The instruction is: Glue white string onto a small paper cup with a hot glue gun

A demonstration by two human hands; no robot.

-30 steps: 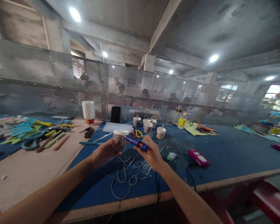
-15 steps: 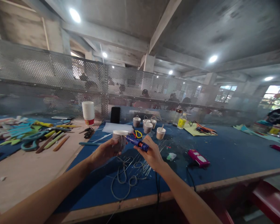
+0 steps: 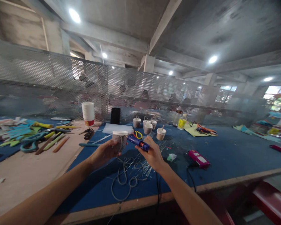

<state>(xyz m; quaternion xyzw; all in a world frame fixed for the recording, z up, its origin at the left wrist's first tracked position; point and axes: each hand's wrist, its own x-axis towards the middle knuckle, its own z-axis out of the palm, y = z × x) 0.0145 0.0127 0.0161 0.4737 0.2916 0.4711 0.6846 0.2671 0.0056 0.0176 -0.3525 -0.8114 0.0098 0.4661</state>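
Observation:
My left hand is closed around a paper cup with grey cord wound about its side and a white rim on top. In my right hand is a blue hot glue gun, its nozzle pointing left, close beside the cup's upper side. Whether the nozzle touches the cup I cannot tell. Loose grey cord trails in loops on the blue mat below the cup. Thin clear glue strands lie under my right hand. The glue gun's trigger is hidden by my fingers.
Several cord-wrapped cups with handles stand behind, beside a cup with a stick. A stack of white cups, scissors and clay-coloured sticks are at left. A magenta device with a cable lies right; a yellow-labelled bottle stands behind.
The glue gun's nozzle has drawn slightly away from the cup to the right. The cup has shifted a little left. At the far right, a person has gone out of view.

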